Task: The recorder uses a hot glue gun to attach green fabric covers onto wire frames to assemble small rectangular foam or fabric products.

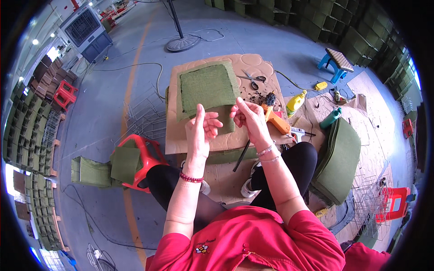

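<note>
Your left hand (198, 135) is up over the near part of the worktop (175, 141), its fingers loosely bent, thumb raised, with nothing to be seen in them. Your right hand (251, 119) is just beside it, thumb up and fingers curled in; you can't tell from this view whether they pinch something small. The two hands are apart, with fingertips facing each other.

The green felt sheet (208, 86) lies just beyond your fingers, flat on the cardboard top, its near edge reaching close to your left thumb. A darker green piece (224, 121) shows in the gap between your two sets of fingers.

Just right of your right fingers is an orange glue gun (279, 123), with black scraps (254, 97) lying beyond them. Further out past those fingers are the scissors (254, 81), blades spread. Well to the right of your fingers you have a yellow bottle (295, 105), then a green bottle (331, 117) and a stack of green sheets (340, 162). Left of your left fingers and nearer your body stands a red stool (147, 158), a green box (92, 171) beside it.
</note>
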`<state>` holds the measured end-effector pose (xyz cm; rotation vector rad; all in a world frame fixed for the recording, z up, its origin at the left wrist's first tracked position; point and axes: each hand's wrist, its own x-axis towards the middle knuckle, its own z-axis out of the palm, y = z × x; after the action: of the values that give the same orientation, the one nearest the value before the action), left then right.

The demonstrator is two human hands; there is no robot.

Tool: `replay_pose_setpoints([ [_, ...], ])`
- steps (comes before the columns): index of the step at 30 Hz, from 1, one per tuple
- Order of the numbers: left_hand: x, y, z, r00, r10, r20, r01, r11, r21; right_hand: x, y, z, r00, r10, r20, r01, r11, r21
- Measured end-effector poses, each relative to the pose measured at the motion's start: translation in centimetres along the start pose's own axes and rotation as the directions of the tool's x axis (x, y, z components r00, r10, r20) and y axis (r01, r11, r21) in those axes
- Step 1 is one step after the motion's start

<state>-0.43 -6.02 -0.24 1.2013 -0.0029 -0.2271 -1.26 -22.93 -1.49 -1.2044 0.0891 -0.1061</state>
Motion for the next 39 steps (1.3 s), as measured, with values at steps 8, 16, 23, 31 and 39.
replay_pose_setpoints([
  [8,0.5,0.6,0.5,1.000,-0.003,-0.020,0.003,1.000,0.012,0.1,0.2,0.3,0.998,-0.059,-0.007,0.059,0.998,0.018],
  [16,0.8,0.1,0.5,0.999,-0.004,-0.046,0.003,1.000,-0.015,0.0,0.3,0.3,0.999,-0.048,-0.023,0.049,0.999,0.010],
  [23,0.6,0.0,0.7,0.998,-0.045,-0.052,0.043,0.999,-0.027,-0.1,0.4,0.4,0.998,-0.063,-0.031,0.062,0.998,-0.022],
  [31,0.5,-1.1,0.4,0.991,0.090,-0.098,-0.078,0.990,0.121,0.1,1.6,0.0,0.988,-0.156,-0.021,0.154,0.985,-0.080],
  [39,-0.2,-2.4,0.4,0.947,0.313,-0.067,-0.275,0.904,0.327,-0.7,3.0,0.1,0.956,-0.285,-0.064,0.270,0.945,-0.185],
])
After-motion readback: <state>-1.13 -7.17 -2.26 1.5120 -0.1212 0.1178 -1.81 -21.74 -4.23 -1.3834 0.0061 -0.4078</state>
